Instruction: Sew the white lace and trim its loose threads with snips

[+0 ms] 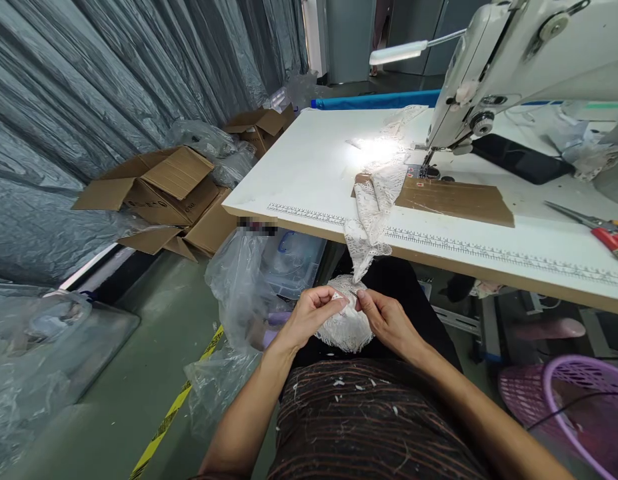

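Observation:
White lace fabric (346, 331) lies bunched in my lap. My left hand (311, 317) pinches its upper edge between thumb and fingers. Close beside it, my right hand (391, 321) is closed on a thin dark tool (355, 294), whose tip points at the lace; most of it is hidden by my fingers, so its kind does not show. More of the lace, a long strip (371, 217), hangs over the table's front edge just above my hands and runs back past the sewing machine (461, 87).
A brown cardboard strip (456, 200), a black phone-like slab (521, 159) and red-handled scissors (609, 243) lie on the white table (293, 167). Open cardboard boxes (159, 183) and plastic bags (233, 287) are at left. A purple basket (551, 393) stands at lower right.

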The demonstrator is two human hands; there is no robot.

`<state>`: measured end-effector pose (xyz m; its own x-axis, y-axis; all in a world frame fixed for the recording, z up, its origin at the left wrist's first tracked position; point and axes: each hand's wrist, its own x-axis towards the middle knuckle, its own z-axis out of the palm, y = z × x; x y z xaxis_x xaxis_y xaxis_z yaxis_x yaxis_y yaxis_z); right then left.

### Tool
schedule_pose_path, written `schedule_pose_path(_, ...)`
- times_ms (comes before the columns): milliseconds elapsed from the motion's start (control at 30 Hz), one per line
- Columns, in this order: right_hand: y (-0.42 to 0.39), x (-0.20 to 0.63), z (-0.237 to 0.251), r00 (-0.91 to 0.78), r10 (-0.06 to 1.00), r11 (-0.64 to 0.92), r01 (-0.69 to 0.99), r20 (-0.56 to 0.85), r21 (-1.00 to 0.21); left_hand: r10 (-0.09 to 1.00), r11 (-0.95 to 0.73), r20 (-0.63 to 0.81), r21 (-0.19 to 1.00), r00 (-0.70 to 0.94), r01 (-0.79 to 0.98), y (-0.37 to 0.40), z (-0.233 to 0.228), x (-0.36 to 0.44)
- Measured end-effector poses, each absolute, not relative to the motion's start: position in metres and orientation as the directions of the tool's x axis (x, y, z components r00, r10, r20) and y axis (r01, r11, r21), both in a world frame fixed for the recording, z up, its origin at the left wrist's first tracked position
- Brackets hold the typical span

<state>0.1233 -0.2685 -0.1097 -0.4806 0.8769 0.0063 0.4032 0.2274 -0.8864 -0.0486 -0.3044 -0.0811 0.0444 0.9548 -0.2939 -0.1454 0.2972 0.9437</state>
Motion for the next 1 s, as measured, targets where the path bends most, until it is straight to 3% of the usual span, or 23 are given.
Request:
schedule_pose_path(200, -0.272, 0.122, -0.107, -0.525, 0.851, 0.255, 0.375, 0.022, -0.891, 0.953, 0.301, -0.299, 0.942, 0.038, -0.148, -0.302, -0.080, -0.046)
schedule_pose_path(333, -0.270, 0.118, -0.110, -0.468, 0.883, 0.249, 0.397, 0.039, -0.883, 0.960, 0.280, -0.276, 0.953, 0.051, -0.118, -0.301, -0.080, -0.045)
schedule_pose_path(533, -0.265, 0.131, -0.120, -0.364, 0.931, 0.117, 0.281, 0.008, -0.953, 0.998, 0.062, -0.060, 0.982, -0.016, 0.177, -0.288, -0.089, -0.057)
schedule_pose_path(667, -0.258, 0.131, -0.118, -0.205, 0.974, 0.155, 0.266, 0.101, -0.951, 0.989, 0.062, -0.017, 0.950, -0.147, 0.306, -0.267, -0.098, -0.057)
schedule_pose_path(767, -0.253, 0.123, -0.112, -0.115, 0.979, 0.195, 0.258, 0.170, -0.946, 0.988, 0.041, 0.030, 0.899, -0.155, 0.437, -0.257, -0.102, -0.044)
schedule_pose_path(867, -0.248, 0.115, -0.104, -0.052, 0.979, 0.202, 0.306, 0.195, -0.930, 0.989, -0.081, 0.137, 0.839, -0.064, 0.538, -0.261, -0.100, -0.028)
schedule_pose_path(1000, -0.248, 0.114, -0.095, 0.005, 0.978, 0.192, 0.370, 0.208, -0.909, 0.948, -0.317, 0.253, 0.810, 0.193, 0.494, -0.278, -0.086, -0.021)
